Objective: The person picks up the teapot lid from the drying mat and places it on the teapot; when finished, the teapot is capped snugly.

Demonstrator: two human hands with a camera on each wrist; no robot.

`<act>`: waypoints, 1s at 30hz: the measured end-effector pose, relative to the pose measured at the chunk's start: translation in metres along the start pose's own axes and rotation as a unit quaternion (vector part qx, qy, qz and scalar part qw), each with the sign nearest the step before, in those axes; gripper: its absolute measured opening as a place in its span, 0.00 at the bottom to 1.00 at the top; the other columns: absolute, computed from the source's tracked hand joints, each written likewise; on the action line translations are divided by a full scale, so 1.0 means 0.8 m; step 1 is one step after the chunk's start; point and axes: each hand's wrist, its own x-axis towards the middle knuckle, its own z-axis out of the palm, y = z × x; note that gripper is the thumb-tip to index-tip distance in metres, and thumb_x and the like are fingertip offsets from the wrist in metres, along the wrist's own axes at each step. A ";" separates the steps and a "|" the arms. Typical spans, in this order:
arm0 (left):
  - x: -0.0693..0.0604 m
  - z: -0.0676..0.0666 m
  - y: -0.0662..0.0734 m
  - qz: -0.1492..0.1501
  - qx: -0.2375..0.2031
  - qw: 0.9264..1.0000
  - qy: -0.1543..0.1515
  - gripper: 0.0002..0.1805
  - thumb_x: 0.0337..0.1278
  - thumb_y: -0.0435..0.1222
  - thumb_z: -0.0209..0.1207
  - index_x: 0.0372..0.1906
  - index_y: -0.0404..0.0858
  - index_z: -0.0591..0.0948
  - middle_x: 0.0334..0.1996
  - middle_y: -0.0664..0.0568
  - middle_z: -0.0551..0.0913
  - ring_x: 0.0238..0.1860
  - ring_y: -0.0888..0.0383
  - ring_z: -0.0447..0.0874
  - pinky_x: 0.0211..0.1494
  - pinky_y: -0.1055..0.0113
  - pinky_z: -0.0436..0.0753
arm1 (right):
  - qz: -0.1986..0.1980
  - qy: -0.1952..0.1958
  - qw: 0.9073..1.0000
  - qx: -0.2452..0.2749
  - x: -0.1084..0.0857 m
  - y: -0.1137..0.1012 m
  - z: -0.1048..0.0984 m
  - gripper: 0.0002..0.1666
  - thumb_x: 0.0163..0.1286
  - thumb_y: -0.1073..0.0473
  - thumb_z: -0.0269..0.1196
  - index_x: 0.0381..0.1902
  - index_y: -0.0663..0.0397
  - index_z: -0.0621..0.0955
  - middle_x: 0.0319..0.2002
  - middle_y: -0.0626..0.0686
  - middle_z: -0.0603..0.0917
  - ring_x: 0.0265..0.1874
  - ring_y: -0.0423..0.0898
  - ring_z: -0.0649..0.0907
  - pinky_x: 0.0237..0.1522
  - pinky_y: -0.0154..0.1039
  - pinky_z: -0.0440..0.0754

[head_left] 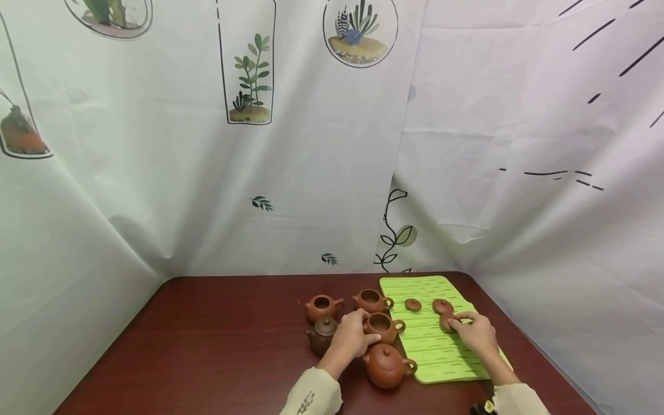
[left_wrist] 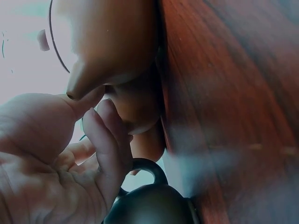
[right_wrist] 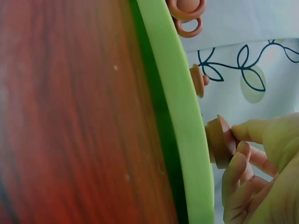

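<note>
In the head view, my left hand grips the spout side of a lidless reddish-brown teapot, thumb in front and fingers behind. The left wrist view shows this hand with its fingers bent beside the pots. My right hand pinches a reddish-brown lid over the green mat; another lid lies just behind it, and a smaller lid lies to the left. In the right wrist view, the thumb and fingers of this hand hold the lid by one side.
Two more lidless teapots stand behind my left hand. A dark lidded teapot is left of it, and a larger lidded reddish teapot stands in front. A small black object lies at the near edge. Printed cloth surrounds the table.
</note>
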 end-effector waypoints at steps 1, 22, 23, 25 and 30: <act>0.000 0.000 0.000 0.000 0.001 1.000 0.000 0.24 0.52 0.43 0.73 0.52 0.39 0.80 0.41 0.48 0.81 0.42 0.49 0.83 0.40 0.56 0.81 | -0.001 0.000 1.000 0.004 0.000 -0.001 0.001 0.22 0.68 0.49 0.66 0.49 0.61 0.84 0.44 0.66 0.82 0.36 0.55 0.79 0.26 0.40 0.70; 0.000 -0.001 0.000 0.002 0.003 1.000 -0.003 0.24 0.52 0.44 0.73 0.52 0.39 0.80 0.40 0.49 0.81 0.42 0.49 0.83 0.39 0.55 0.81 | -0.029 -0.012 0.999 0.044 -0.006 -0.026 0.013 0.21 0.66 0.53 0.67 0.47 0.66 0.84 0.29 0.54 0.83 0.21 0.45 0.75 0.21 0.41 0.71; -0.001 -0.001 0.000 0.001 0.003 1.000 -0.003 0.24 0.52 0.44 0.73 0.52 0.40 0.80 0.40 0.49 0.81 0.42 0.49 0.83 0.39 0.55 0.81 | -0.030 -0.014 0.998 0.045 -0.006 -0.028 0.013 0.21 0.67 0.53 0.66 0.48 0.66 0.84 0.30 0.55 0.83 0.21 0.45 0.75 0.22 0.41 0.71; 0.000 -0.001 0.000 -0.002 0.005 1.000 -0.003 0.24 0.52 0.44 0.73 0.52 0.40 0.80 0.40 0.49 0.81 0.42 0.49 0.83 0.39 0.55 0.81 | -0.035 -0.018 0.998 0.047 -0.007 -0.031 0.015 0.21 0.67 0.53 0.66 0.49 0.65 0.84 0.32 0.55 0.84 0.22 0.46 0.76 0.22 0.41 0.72; 0.001 0.000 0.000 -0.004 0.011 1.000 -0.001 0.24 0.52 0.44 0.73 0.52 0.40 0.80 0.41 0.49 0.81 0.42 0.50 0.82 0.40 0.56 0.81 | -0.044 -0.021 0.997 0.054 -0.009 -0.039 0.019 0.19 0.66 0.52 0.68 0.45 0.63 0.85 0.32 0.55 0.83 0.21 0.46 0.75 0.21 0.42 0.72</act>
